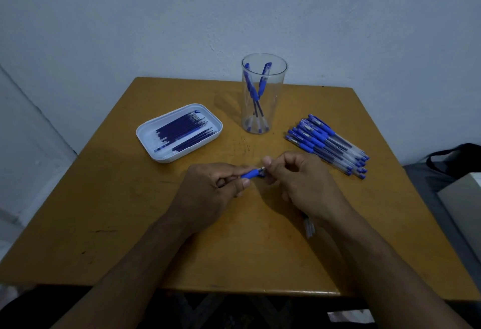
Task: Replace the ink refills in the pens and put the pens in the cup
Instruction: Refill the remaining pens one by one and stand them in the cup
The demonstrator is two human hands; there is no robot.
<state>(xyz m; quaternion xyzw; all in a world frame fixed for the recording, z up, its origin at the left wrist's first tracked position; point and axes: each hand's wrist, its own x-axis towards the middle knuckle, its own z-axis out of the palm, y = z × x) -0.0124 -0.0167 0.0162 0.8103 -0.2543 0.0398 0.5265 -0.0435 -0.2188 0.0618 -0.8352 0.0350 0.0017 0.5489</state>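
**Small pen parts, pinched at mid-frame**

Just below frame centre, the left hand [208,188] pinches the blue rubber grip section [252,173] of a pen. The right hand [299,183] curls its fingers at the other end, and a clear barrel [309,227] pokes out beneath its wrist.

The parts are likely light, stiff and slippery where the plastic is smooth. The ribbed rubber looks the surest hold.

The thin refills [186,130] lie in a white tray [145,133], left of centre. Two pens stand in the clear cup [263,110], upper centre. The pen pile [328,143] lies to the right on the wooden table [117,211].
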